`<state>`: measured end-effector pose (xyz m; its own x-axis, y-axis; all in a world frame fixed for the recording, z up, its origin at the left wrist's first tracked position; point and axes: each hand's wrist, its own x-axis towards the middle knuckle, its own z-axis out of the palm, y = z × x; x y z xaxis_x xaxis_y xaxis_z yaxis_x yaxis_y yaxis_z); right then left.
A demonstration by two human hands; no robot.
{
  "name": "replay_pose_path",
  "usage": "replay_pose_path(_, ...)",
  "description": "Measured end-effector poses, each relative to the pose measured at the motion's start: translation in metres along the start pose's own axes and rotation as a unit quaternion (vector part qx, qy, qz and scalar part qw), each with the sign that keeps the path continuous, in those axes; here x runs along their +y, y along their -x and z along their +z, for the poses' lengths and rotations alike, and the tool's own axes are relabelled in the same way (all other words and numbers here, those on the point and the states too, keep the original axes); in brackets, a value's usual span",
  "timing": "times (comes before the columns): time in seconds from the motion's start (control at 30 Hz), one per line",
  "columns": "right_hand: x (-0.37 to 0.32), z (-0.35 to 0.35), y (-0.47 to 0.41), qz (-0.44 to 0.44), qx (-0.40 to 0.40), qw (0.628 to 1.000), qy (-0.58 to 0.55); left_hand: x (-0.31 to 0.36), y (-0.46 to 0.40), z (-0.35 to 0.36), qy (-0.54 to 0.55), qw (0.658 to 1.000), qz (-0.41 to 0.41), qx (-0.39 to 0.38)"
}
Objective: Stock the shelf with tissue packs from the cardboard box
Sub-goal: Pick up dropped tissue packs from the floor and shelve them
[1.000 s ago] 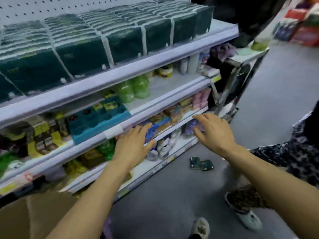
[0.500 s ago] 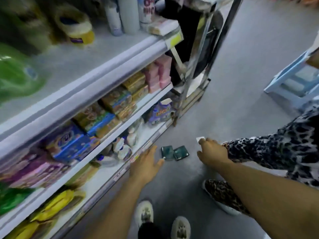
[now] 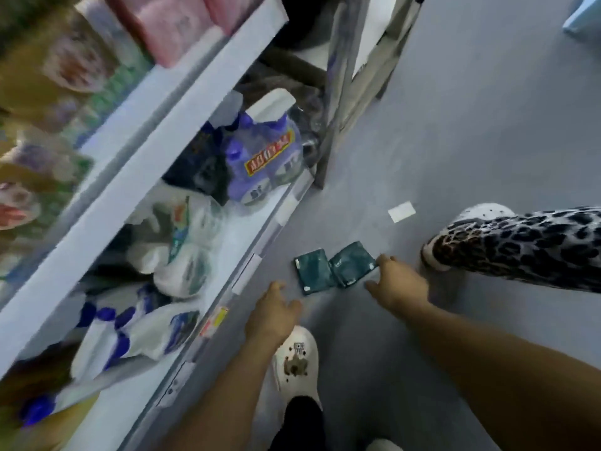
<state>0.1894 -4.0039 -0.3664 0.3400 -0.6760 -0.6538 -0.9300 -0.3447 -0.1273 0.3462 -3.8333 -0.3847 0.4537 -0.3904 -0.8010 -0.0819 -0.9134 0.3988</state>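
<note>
since i crouched from the upper rows: view now on floor beside white bottom shelf (image 3: 260, 229)
left hand (image 3: 271, 315): dropped near floor, fingers loosely spread, empty
two dark green tissue packs (image 3: 335, 266): flat on grey floor
right hand (image 3: 398, 283): fingertips now touching right pack, not gripping; pickup next, i judge

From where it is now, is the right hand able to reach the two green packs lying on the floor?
Probably yes. The right hand is already at the right edge of the two green packs, fingertips at or touching the nearer one. Nothing lies between them on the grey floor; the left hand is off to the side.
</note>
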Motion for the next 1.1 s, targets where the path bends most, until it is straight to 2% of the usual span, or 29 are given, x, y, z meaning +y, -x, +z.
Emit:
replay_pose_path(0.2, 0.014, 0.066, -0.091, 0.033, -0.003, 0.999, -0.009, 0.012, -0.122, 0.037, -0.135, 0.989, 0.051, 0.03)
replay_pose_path(0.33, 0.022, 0.101, -0.131, 0.041, 0.016, 0.999, -0.007, 0.02, -0.17, 0.058, -0.222, 0.97, 0.087, 0.055)
replay_pose_path(0.4, 0.023, 0.112, -0.144, 0.05, 0.03, 0.998, -0.005, 0.024, -0.182, 0.068, -0.302, 0.944, 0.116, 0.071)
replay_pose_path(0.53, 0.022, 0.128, -0.159, 0.055, 0.056, 0.997, -0.005, 0.018, -0.197, 0.086, -0.468, 0.862, 0.17, 0.096)
replay_pose_path(0.63, 0.024, 0.134, -0.167, 0.061, 0.068, 0.996, -0.002, 0.016, -0.209, 0.094, -0.495, 0.844, 0.172, 0.116)
replay_pose_path(0.8, 0.028, 0.131, -0.167, 0.062, 0.057, 0.996, -0.033, 0.02, -0.209, 0.09, -0.466, 0.875, 0.094, 0.095)
replay_pose_path(0.93, 0.025, 0.116, -0.14, 0.047, 0.074, 0.993, -0.084, 0.014, -0.173, 0.079, -0.425, 0.897, 0.077, 0.089)
replay_pose_path(1.1, 0.015, 0.09, -0.08, 0.073, 0.037, 0.968, -0.237, 0.007, -0.096, 0.054, -0.217, 0.973, 0.013, 0.079)
